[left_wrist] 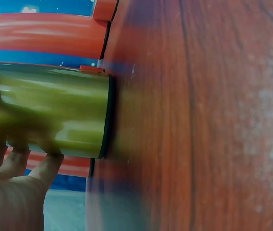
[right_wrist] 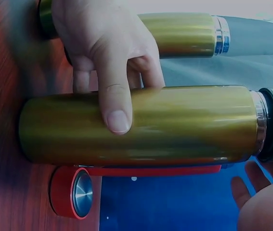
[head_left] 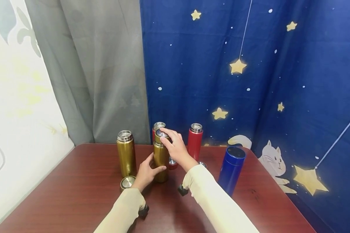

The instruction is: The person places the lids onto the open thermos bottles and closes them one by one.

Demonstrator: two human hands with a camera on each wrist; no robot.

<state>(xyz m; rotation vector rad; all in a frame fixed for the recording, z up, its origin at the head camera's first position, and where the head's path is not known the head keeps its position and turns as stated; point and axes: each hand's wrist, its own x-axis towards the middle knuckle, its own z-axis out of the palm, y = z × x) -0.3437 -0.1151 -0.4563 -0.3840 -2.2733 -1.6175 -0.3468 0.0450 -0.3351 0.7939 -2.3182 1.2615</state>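
Near the table's middle stands a gold thermos bottle (head_left: 161, 158), upright. My left hand (head_left: 147, 173) grips its body low down, the thumb across the near side in the right wrist view. My right hand (head_left: 176, 149) holds the gold lid (head_left: 161, 134) at the bottle's mouth, thumb and fingers around it. A band of steel neck (right_wrist: 261, 122) shows between lid and body. In the left wrist view the lower body and dark base of the gold bottle (left_wrist: 59, 113) are seen close to the tabletop.
Left is an uncapped gold bottle (head_left: 127, 158) with a loose lid (head_left: 127, 182) before it. Behind stand two uncapped red bottles, one partly hidden (head_left: 159, 125), one right (head_left: 194, 140). A red lid (right_wrist: 71, 192) lies near the held bottle. A blue bottle (head_left: 232, 168) stands right.
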